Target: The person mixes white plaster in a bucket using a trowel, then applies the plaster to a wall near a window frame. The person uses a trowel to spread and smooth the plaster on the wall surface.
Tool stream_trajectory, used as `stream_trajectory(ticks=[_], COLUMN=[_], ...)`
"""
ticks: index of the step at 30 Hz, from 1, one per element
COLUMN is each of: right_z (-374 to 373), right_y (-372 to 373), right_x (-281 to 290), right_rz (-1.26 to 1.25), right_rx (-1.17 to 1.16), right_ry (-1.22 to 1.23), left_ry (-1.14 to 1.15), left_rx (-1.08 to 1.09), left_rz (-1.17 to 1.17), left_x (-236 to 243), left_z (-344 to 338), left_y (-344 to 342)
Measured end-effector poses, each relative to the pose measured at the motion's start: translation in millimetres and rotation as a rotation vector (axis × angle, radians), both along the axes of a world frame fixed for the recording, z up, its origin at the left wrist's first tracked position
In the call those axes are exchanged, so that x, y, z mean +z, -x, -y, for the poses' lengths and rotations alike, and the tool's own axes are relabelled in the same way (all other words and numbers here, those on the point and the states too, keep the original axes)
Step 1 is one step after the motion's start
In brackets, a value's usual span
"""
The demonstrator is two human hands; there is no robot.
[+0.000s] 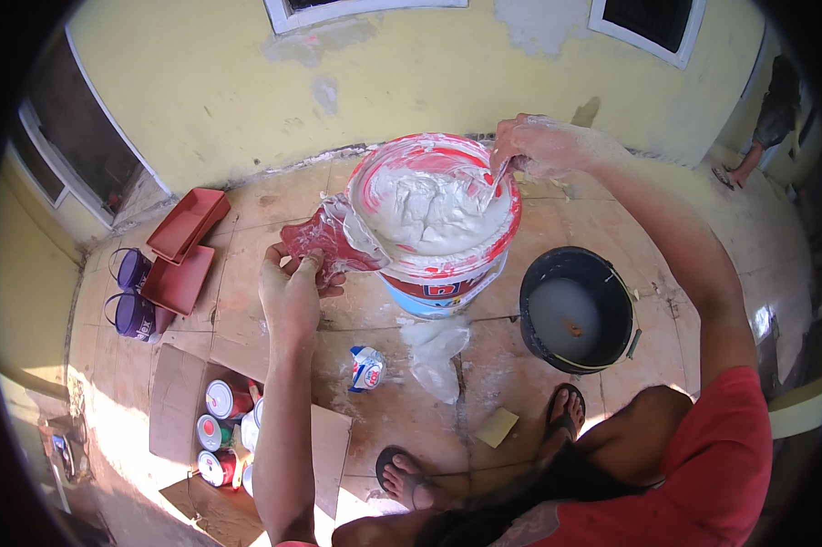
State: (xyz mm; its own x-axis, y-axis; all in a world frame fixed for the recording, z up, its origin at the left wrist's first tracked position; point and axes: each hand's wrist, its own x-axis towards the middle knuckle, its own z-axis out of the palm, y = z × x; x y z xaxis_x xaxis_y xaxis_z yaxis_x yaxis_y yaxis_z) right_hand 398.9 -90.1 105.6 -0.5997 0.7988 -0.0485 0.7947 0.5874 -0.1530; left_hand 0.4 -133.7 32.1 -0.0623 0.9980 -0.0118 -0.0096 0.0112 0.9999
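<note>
A black bucket (570, 264) is standing on the tiled floor (256, 237); the left hand (292, 292) is gripping a red spreader (315, 239) at the left rim of a paste-filled pail (420, 290), standing toward the floor's far edge; the right hand (543, 148) is curling at its right rim, hold unclear.

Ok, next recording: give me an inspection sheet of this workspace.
Surface: tiled floor, stained.
Job's things: tub of white paste; paste-smeared red spreader at its rim.
Clutter: black bucket of cloudy liquid, blue-and-white packet, clear plastic, yellow pad, open cardboard box of cans, red trays, purple pails.
Grippers: bare left hand holds the spreader; bare right hand, paste-smeared, is at the tub's far-right rim, grip unclear.
Cables: nothing seen.
Surroundings: patched yellow wall; another person, upper right.
</note>
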Motion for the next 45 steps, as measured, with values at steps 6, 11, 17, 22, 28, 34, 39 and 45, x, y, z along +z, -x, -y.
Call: stream_trajectory(ticks=[6,11,17,22,28,34,39,45], right_z=[1.2,28.3,36.4,-33.2,-61.8,-1.5,-10.6,-28.4], right_y=[-16.4,24.1,112.9,126.2,96.9,94.6,93.3,111.6], right_x=[-7.9,-33.4,-48.1,-61.3,-42.4,-66.3,-50.3,-87.4], right_rz=[0.013,-0.113,-0.13,-0.136,-0.201,-0.052,-0.098,-0.065], right_rx=[0.012,0.078,-0.194,-0.351,-0.522,-0.336,-0.298,-0.12], right_ry=[0.159,0.108,-0.053,-0.143,-0.329,-0.244,-0.427,-0.291], left_ry=[-0.007,-0.014,-0.037,-0.031,-0.031,-0.026,-0.023,-0.025], left_rx=[-0.023,-0.015,0.0,0.058,0.041,0.058,0.017,0.001], left_rz=[0.017,0.001,0.008,-0.017,0.026,0.028,0.036,-0.046], left_x=[-5.6,-3.1,2.1,7.0,1.4,-1.1,-3.6,-5.7], left_z=[-2.9,-3.9,-12.7,-8.5,-7.7,-7.3,-14.9,-27.3], left_y=[-2.8,-5.2,-5.9,-1.7,4.8,9.5,1.8,-8.4])
